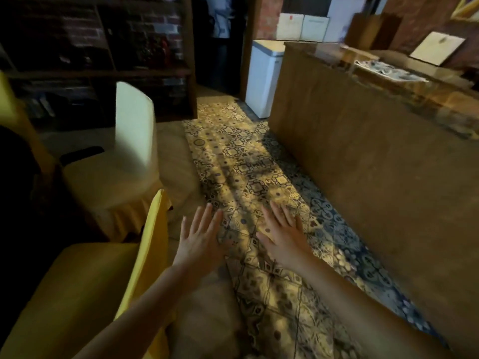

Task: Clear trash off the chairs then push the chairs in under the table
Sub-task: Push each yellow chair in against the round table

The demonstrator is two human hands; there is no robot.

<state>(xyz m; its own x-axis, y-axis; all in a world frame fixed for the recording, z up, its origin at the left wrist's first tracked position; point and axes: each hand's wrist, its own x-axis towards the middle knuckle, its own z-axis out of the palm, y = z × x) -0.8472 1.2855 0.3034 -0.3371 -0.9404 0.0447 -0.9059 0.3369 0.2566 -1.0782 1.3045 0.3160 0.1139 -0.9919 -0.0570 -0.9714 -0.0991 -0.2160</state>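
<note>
Fingers spread and flat on both hands, holding nothing: left hand (199,237) just beside the yellow chair (85,288) back; right hand (282,237) over the patterned floor (241,161). White chair (129,156) further ahead, left. Wooden counter (375,156) right.

- A patterned tile floor (248,161) runs up the middle of the dim room, lit in patches.
- A yellow-covered chair (77,294) stands on it at the near left.
- A cream-covered chair (129,161) stands just beyond.
- A long wooden counter (363,156) stands along the right, a white cabinet (261,81) at its far end.
</note>
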